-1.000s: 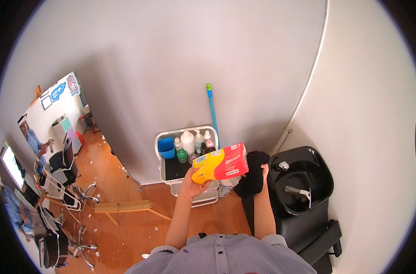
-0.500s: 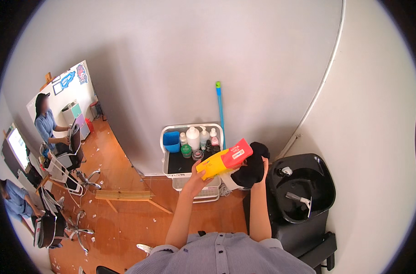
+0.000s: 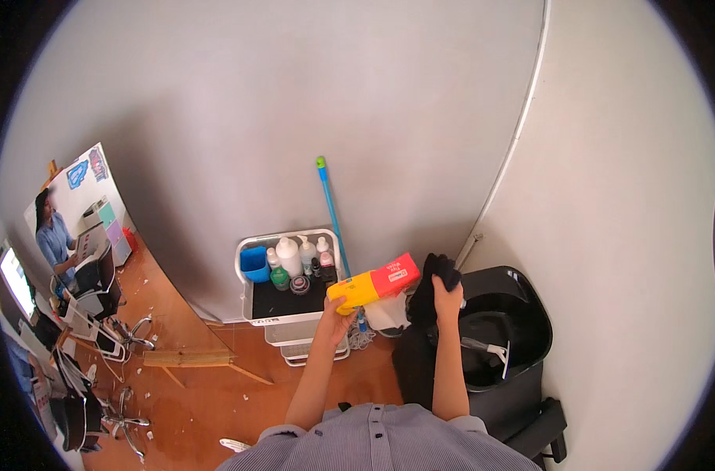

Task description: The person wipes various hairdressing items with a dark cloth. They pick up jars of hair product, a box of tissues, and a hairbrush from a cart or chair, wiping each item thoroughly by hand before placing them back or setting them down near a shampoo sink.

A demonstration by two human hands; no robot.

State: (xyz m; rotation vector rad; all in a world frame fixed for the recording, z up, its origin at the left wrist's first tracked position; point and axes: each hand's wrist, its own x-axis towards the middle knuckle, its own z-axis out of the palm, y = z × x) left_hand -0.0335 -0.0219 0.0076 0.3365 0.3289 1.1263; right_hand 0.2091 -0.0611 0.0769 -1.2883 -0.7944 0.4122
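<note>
My left hand (image 3: 335,318) grips one end of a yellow and red tissue pack (image 3: 371,286), held tilted with its red end up and to the right. A bunched black cloth (image 3: 429,295) is in my right hand (image 3: 448,297), fingers closed around it. The cloth hangs beside the pack's red end, near the left rim of a black wash basin (image 3: 539,345). A white item (image 3: 387,314) shows below the pack; I cannot tell what it is.
A white trolley (image 3: 265,320) with bottles, a jar and a blue container (image 3: 254,264) stands against the wall beside a blue pole (image 3: 331,208). At left are a large mirror (image 3: 98,204), a wooden stand (image 3: 188,359) and wheeled chairs. A person (image 3: 53,239) shows in the mirror.
My view has swung right, so the trolley and mirror sit further left. The right hand has moved apart from the pack with the black cloth, which now hangs lower and more bunched.
</note>
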